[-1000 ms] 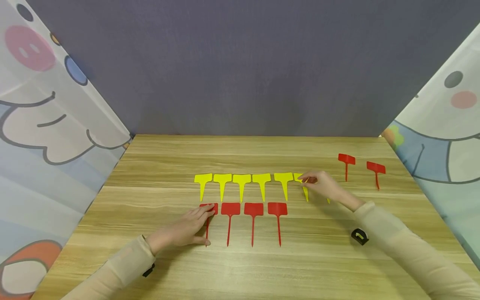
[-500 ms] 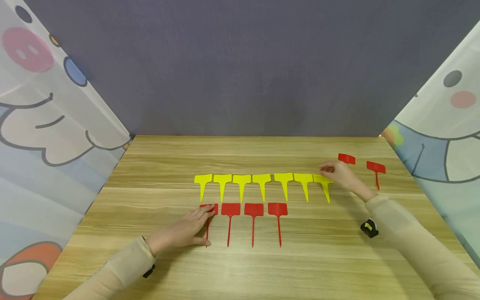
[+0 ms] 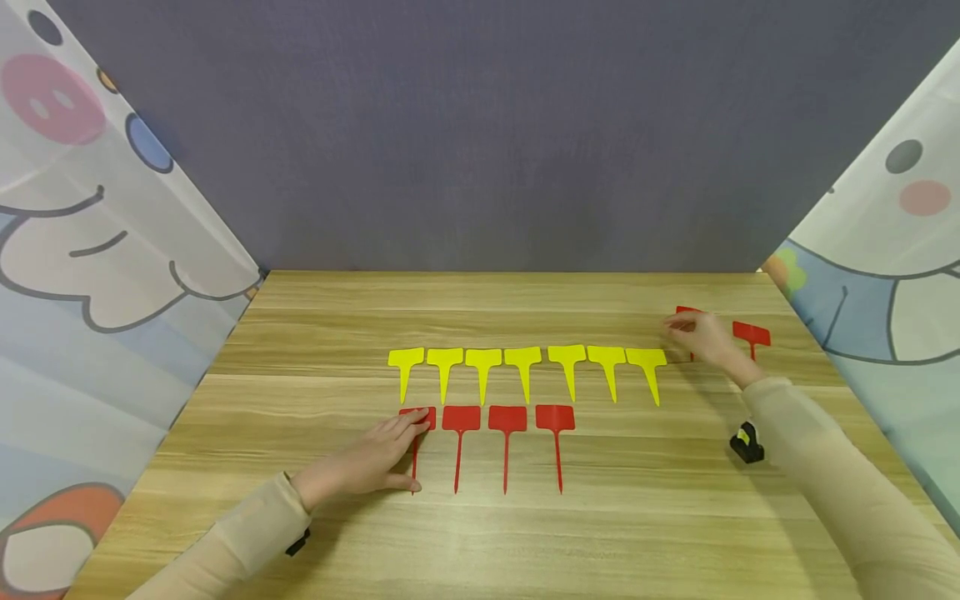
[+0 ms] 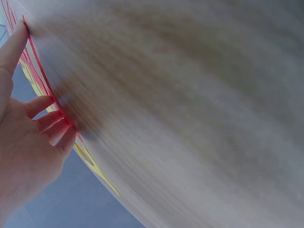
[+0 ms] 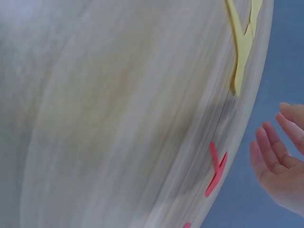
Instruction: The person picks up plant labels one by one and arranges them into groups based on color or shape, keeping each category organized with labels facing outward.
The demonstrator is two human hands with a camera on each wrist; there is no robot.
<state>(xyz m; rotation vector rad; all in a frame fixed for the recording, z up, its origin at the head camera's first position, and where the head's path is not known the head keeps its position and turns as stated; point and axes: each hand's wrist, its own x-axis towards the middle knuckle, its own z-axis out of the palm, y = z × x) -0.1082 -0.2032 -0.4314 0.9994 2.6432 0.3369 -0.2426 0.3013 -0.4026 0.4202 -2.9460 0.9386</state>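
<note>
My left hand (image 3: pixel 367 457) rests on the leftmost red plant label (image 3: pixel 405 412) of the lower row. Its fingertips touch the head and the thumb lies by the stem's tip; the left wrist view shows the fingers (image 4: pixel 45 123) along the red edge. My right hand (image 3: pixel 708 342) is raised off the table, fingers relaxed and holding nothing, as the right wrist view of the hand (image 5: pixel 282 164) shows. In the head view it partly covers a red label (image 3: pixel 687 309). Another red label (image 3: pixel 752 333) lies to its right. Left of it, several yellow T-shaped plant labels (image 3: pixel 483 358) form a row.
Three more red labels (image 3: pixel 507 418) lie to the right of my left hand, below the yellow row. The wooden table (image 3: pixel 480 550) ends at a grey back panel (image 3: pixel 480 142), with cartoon-printed sheets (image 3: pixel 60 250) at both sides.
My right hand has moved right, off the yellow row's right end and over towards the red labels. The last yellow labels are uncovered now. My left hand has stayed still.
</note>
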